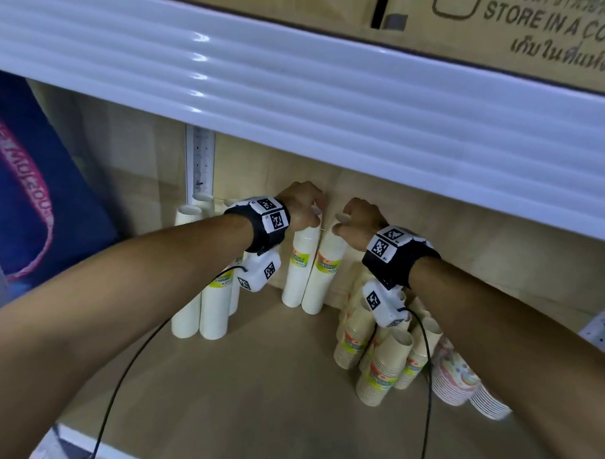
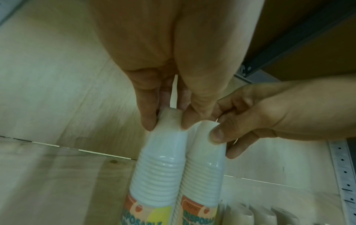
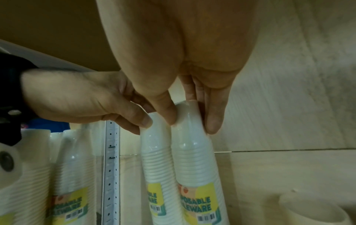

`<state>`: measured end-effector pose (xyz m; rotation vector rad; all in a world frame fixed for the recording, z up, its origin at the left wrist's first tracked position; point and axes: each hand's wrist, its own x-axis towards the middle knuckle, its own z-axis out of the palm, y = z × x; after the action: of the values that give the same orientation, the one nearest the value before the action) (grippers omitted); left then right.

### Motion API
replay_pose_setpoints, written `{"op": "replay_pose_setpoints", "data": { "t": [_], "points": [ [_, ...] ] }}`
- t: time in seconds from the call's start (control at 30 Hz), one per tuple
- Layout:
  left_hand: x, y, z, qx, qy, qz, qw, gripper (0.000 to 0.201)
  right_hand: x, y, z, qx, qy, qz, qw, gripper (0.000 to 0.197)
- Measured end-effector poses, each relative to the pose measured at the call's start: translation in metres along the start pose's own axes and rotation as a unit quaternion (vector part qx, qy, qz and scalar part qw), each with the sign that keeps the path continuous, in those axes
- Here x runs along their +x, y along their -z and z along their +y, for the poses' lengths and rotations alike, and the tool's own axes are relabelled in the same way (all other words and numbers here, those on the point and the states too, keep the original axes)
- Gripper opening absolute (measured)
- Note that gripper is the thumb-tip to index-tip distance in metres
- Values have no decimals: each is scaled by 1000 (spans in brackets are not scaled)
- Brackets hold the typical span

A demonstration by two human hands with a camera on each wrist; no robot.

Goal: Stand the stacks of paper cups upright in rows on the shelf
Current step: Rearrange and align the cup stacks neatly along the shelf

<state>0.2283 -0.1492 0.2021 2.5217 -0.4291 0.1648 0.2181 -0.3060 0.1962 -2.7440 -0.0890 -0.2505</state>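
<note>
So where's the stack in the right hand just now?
In the head view, the right-hand stack stands at the shelf's back wall, touching the left hand's stack.

I note glare streaks on the white upper shelf edge [image 1: 299,92], a dim recess beneath, and wide-angle bending at frame edges. Both wrist views read soft, greenish, slightly blurred.

The pale wood-grain shelf board [image 1: 254,382] and back panel look matt and smooth, while the white ribbed metal shelf edge [image 1: 299,92] above shines glossy. The tall white paper-cup stacks [image 1: 299,267] sit in glossy clear plastic wrap, and brown matt cardboard boxes [image 1: 507,34] rest overhead.
</note>
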Motion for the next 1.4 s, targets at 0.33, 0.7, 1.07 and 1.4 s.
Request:
{"op": "replay_pose_setpoints", "data": {
  "t": [0.33,0.7,1.07,1.4],
  "points": [
    [3,-1,9,7,23,4,1000,42,3,0,7,48,-2,-1,999,44],
    [-24,31,22,35,4,16,999,52,-6,13,-4,33,20,45,998,59],
    [-74,91,20,102,25,84,991,44,-27,17,-59,16,106,73,992,55],
    [-106,130,-35,132,101,84,983,38,-47,-14,-123,50,179,25,982,45]
  ]
}}
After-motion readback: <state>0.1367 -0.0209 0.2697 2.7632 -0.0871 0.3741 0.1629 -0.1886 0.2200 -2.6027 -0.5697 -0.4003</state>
